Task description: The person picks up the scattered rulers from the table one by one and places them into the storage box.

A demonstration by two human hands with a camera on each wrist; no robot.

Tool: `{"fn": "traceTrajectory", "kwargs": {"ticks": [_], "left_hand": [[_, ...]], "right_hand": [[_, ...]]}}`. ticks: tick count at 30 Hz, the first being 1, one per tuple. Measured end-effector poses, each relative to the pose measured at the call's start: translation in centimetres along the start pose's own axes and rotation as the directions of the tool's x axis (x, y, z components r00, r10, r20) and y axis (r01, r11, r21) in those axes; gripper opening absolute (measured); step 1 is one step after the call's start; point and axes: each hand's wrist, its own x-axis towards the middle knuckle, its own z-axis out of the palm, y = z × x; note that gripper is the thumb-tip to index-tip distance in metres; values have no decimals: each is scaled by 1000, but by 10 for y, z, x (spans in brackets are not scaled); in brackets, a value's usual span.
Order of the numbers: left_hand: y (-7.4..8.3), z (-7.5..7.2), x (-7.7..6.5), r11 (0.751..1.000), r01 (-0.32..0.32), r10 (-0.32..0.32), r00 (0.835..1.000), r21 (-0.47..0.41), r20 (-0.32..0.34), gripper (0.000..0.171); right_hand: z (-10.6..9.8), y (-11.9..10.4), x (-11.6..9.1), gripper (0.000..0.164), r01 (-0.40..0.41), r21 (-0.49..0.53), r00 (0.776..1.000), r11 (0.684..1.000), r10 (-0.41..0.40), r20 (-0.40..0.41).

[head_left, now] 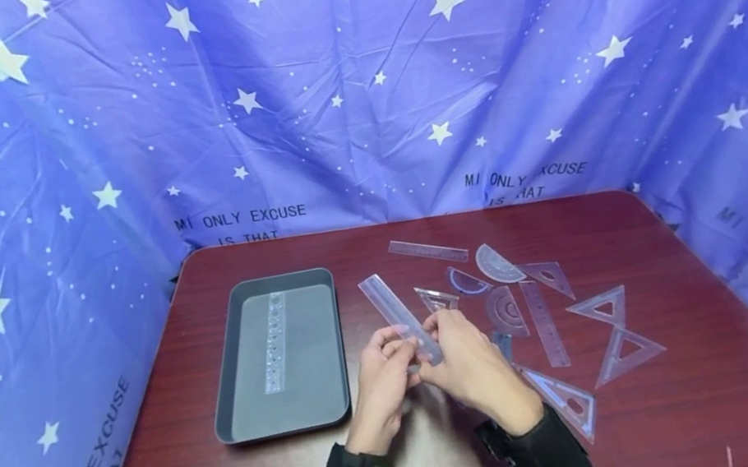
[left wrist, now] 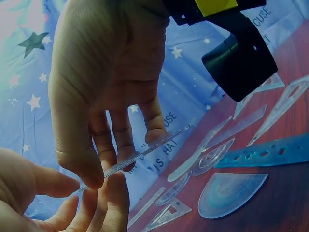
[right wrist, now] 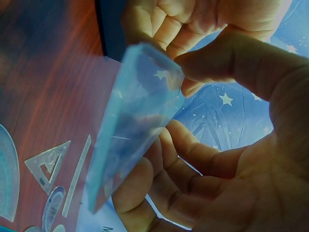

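Note:
Both hands hold one clear plastic ruler [head_left: 390, 306] above the near middle of the table, raised and tilted. My left hand [head_left: 379, 387] pinches its lower part between thumb and fingers. On the other side, my right hand [head_left: 475, 362] grips the near end with its thumb and fingers. In the left wrist view the ruler [left wrist: 145, 153] shows edge-on, with the left fingers beneath it. The right wrist view has its broad clear face [right wrist: 137, 111] close up. To the left, a patterned clear ruler [head_left: 275, 343] lies in a grey tray [head_left: 222, 419].
Right of the hands lie several clear drawing tools: a protractor [head_left: 498, 265], a set square [head_left: 626, 354], a large set square [head_left: 571, 403] by the right wrist and a ruler [head_left: 546, 324]. Another ruler [head_left: 428, 250] lies farther back. A starry curtain [head_left: 348, 88] hangs behind the table.

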Motion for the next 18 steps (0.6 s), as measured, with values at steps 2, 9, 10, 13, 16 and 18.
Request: {"fn": "traceTrajectory", "kwargs": {"ticks": [2, 9, 10, 13, 16, 18], "left_hand": [[-1, 0, 0, 1000, 0, 0, 1000, 7, -2, 31], [2, -1, 1, 1000, -1, 2, 1000, 15, -3, 28], [3, -1, 0, 1000, -4, 4, 1000, 16, -1, 28], [6, -5, 0, 1000, -19, 19, 1000, 21, 9, 30], [11, -12, 2, 998, -43, 42, 999, 44, 6, 31], [14, -20, 4, 996, -56, 56, 998, 70, -9, 30]], "right_hand": [[0, 0, -1, 46, 6, 2, 1000, 1000, -6, -4], [-3, 1, -1, 49, 15, 13, 1000, 1000, -15, 0], [-3, 2, 0, 50, 18, 20, 1000, 1000, -18, 3], [-6, 4, 0, 56, 29, 62, 999, 998, -30, 12], [-10, 9, -2, 61, 56, 91, 998, 994, -56, 2], [-14, 13, -3, 65, 73, 90, 997, 993, -73, -9]]}}
